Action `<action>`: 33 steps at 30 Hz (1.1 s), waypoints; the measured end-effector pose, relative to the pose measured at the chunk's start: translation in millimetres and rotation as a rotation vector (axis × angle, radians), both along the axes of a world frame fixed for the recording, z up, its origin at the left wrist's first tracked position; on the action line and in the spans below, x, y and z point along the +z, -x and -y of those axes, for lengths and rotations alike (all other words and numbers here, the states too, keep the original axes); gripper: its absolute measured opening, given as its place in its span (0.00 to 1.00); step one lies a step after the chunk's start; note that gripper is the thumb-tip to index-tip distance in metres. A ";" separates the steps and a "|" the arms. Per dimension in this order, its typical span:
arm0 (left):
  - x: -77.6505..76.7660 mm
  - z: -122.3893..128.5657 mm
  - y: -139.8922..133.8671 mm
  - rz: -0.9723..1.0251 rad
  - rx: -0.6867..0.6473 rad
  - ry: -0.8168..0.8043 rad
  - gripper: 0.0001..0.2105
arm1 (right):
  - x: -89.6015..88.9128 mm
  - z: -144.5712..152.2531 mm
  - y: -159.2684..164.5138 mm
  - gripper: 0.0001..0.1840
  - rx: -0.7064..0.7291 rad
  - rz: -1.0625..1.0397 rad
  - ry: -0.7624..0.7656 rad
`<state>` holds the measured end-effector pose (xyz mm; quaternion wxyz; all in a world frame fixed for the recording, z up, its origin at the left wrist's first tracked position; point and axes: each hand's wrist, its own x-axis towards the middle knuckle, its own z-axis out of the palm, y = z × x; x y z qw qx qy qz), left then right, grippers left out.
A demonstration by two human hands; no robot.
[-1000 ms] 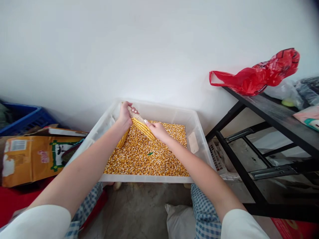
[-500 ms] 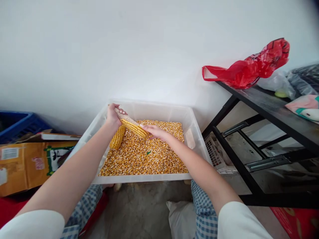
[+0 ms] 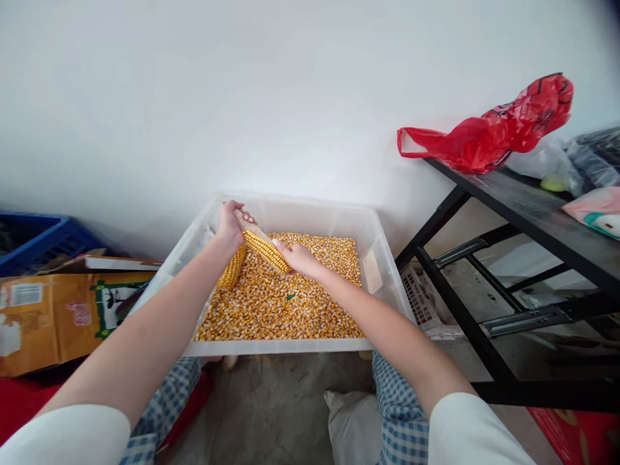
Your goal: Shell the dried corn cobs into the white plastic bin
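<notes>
A partly stripped corn cob (image 3: 266, 250) slants over the bin, its upper end pale and bare of kernels, the rest yellow. Around the bare upper end my left hand (image 3: 231, 223) is closed. My right hand (image 3: 298, 258) grips the lower end, thumb on top of the kernels and the other fingers mostly hidden beneath. Loose corn kernels (image 3: 290, 316) cover the bottom of the translucent plastic bin (image 3: 276, 347). Another yellow corn cob (image 3: 232, 268) rests on them at the left, partly behind my left hand and the held cob.
At the right stands a black metal frame table (image 3: 527, 200) with a red plastic bag (image 3: 489, 139) on its corner. Below it is a white basket (image 3: 419, 297). Cardboard (image 3: 68, 316) and a blue crate (image 3: 48, 242) lie left. A pale sack (image 3: 353, 423) sits on the floor.
The right hand's fingers have closed in around the cob's lower end. Both hands and the cob appear slightly further right, while the whole view has shifted a little.
</notes>
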<state>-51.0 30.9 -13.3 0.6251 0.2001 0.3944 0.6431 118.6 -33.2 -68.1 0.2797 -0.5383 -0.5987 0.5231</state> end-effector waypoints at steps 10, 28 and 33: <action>17.9 19.5 -34.0 -0.066 -0.133 -0.183 0.09 | -3.2 -1.6 -11.1 0.26 -0.094 -0.129 0.194; 33.4 12.3 6.9 0.069 0.114 -0.182 0.11 | 22.3 8.1 0.4 0.17 0.008 -0.324 -0.021; 52.2 32.4 -15.6 0.025 0.002 -0.273 0.11 | 16.4 5.5 2.5 0.20 -0.286 -0.136 -0.024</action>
